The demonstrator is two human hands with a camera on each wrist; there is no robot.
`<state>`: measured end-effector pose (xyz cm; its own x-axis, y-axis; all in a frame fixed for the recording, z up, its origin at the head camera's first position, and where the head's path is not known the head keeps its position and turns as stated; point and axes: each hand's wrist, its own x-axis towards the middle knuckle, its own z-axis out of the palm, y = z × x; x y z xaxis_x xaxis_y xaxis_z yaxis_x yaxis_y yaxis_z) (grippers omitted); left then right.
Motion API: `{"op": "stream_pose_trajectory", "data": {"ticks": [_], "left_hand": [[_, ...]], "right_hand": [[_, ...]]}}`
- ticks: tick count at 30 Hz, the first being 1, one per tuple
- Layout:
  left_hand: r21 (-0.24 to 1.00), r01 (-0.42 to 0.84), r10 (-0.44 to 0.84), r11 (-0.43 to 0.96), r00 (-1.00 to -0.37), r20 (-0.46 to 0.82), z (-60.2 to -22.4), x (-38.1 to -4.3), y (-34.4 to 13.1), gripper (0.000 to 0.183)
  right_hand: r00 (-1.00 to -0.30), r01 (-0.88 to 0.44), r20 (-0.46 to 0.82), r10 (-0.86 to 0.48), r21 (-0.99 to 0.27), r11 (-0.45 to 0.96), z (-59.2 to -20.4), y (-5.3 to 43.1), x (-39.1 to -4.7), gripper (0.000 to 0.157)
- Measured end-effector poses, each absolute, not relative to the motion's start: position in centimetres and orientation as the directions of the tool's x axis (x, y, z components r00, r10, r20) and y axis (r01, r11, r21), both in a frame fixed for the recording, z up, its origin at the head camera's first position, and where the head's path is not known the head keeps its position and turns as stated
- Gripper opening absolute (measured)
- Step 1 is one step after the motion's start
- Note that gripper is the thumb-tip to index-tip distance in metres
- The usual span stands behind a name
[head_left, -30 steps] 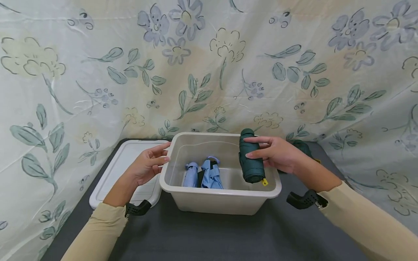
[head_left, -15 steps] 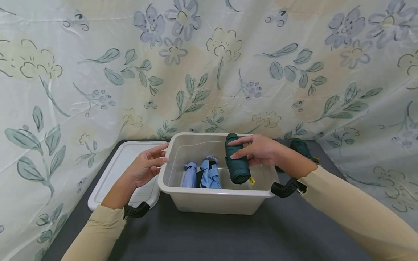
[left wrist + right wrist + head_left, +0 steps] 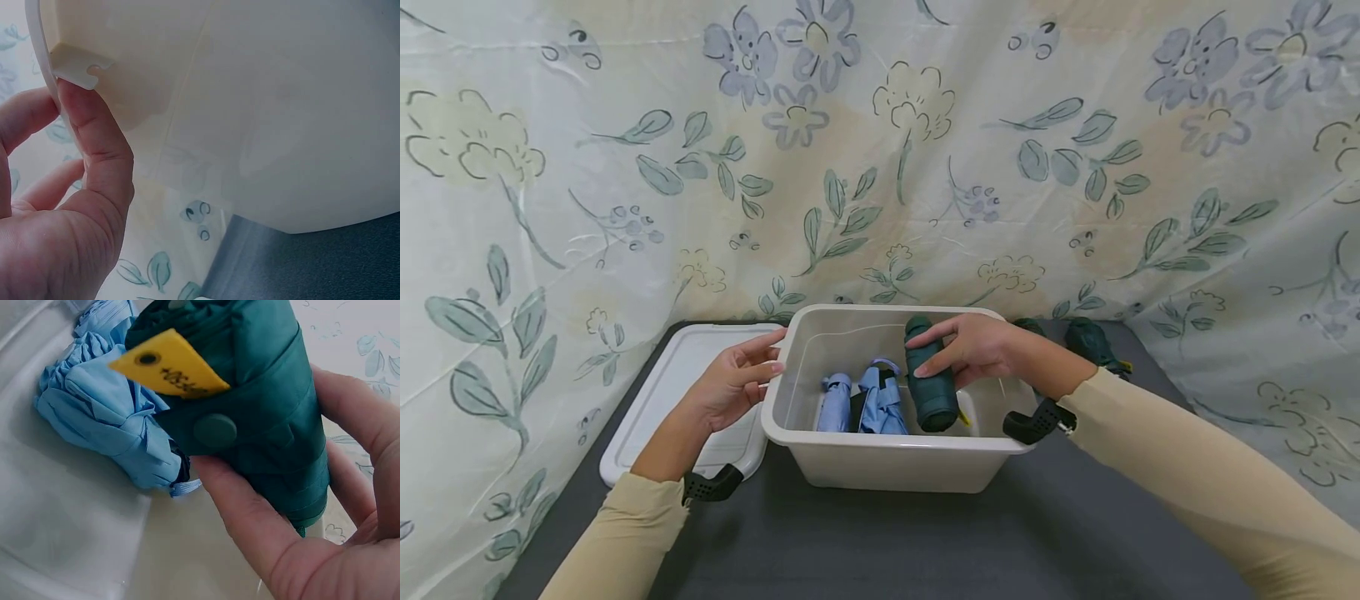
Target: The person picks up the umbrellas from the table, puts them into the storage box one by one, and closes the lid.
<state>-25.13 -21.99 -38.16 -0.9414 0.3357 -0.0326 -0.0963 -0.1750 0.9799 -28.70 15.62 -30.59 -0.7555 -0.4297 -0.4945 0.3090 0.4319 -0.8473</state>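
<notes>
My right hand [image 3: 988, 348] grips a dark green folded umbrella [image 3: 932, 398] inside the open beige storage box [image 3: 887, 467], thumb on one side and fingers on the other. A yellow tag [image 3: 169, 365] hangs from it in the right wrist view. Two blue folded umbrellas, one slim [image 3: 835, 406] and one looser [image 3: 884, 404], lie side by side in the box, just left of the green one. With thumb and fingers, my left hand [image 3: 730, 387] pinches the box's left rim; the left wrist view has the thumb [image 3: 100, 137] against the wall.
A white lid [image 3: 651, 408] lies on the dark grey table [image 3: 880, 550] left of the box. Behind my right forearm, another dark green folded umbrella [image 3: 1086, 342] rests at the back right, beside a partly hidden green item [image 3: 1028, 325]. A floral curtain [image 3: 850, 167] hangs behind.
My right hand has carried the green umbrella left and lower into the box, close to the blue umbrellas. The left hand stays on the rim.
</notes>
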Motion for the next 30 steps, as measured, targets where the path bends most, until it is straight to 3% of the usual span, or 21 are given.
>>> {"op": "stream_pose_trajectory", "data": {"ticks": [11,30], "left_hand": [[0.98,-0.099,0.338,-0.175,-0.94,-0.035,-38.1,-25.3,-22.0,0.071],[0.976,-0.099,0.356,-0.195,-0.934,-0.023,-37.8,-25.3,-22.1,0.07]], "right_hand": [[-0.729,0.312,-0.552,-0.406,-0.795,0.52,-31.0,14.2,-29.5,0.068],[-0.707,0.257,-0.596,-0.381,-0.718,0.647,-33.1,12.2,-30.3,0.066]]}}
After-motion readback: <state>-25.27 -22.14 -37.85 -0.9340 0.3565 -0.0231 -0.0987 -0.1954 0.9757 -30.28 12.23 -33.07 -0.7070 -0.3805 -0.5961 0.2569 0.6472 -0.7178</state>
